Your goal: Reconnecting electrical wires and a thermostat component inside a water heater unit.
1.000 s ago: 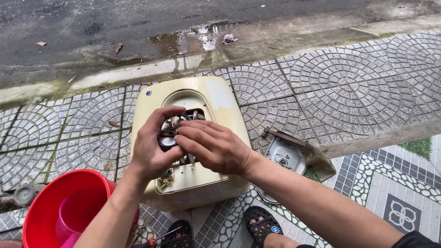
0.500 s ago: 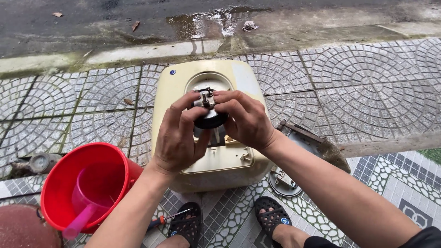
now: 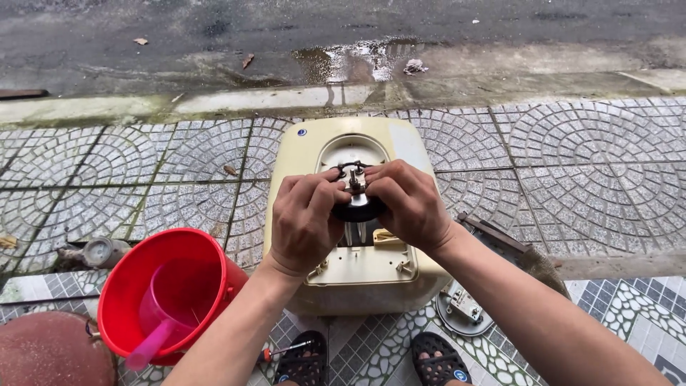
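A cream-coloured boxy appliance casing (image 3: 307, 154) lies flat on the patterned pavement, its recessed panel facing up. Over that recess, my left hand (image 3: 304, 221) and my right hand (image 3: 411, 207) both grip a round black flange fitting (image 3: 357, 209) with metal terminals on top and metal rods hanging below it. The fitting is lifted a little above the casing. My fingers hide most of its rim.
A red bucket (image 3: 121, 300) with a pink scoop (image 3: 153, 336) stands at lower left. A round metal cover plate (image 3: 464, 307) lies right of the casing, a screwdriver (image 3: 289, 350) by my sandalled feet (image 3: 439, 361). Beyond the curb (image 3: 236, 100) is wet road.
My hands have drawn the black fitting up out of the casing's opening, and both now grip it. The view has shifted, bringing the casing toward the middle.
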